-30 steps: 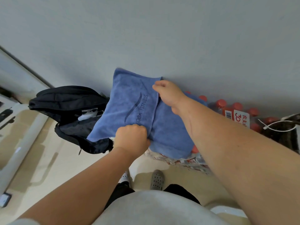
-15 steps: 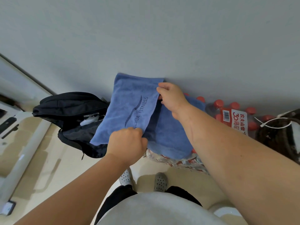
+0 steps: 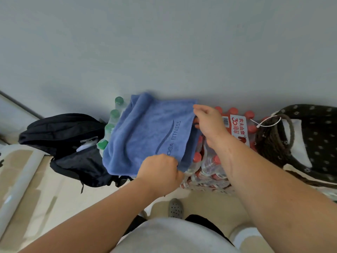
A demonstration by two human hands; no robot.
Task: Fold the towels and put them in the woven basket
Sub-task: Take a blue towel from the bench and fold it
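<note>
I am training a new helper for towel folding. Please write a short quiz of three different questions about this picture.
1. True or false: both hands grip the blue towel.
2. What lies under the towel's left edge? A) green-capped bottles B) a black backpack C) shoes
3. Which word is fully readable on the towel?

Key: 1 true: left hand, right hand. 2 A. 3 FITNESS.

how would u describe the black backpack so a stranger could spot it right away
Look along the base of the grey wall, left of the blue towel. The black backpack slumps on the floor beside green-capped bottles, the only dark, soft bag there.
</note>
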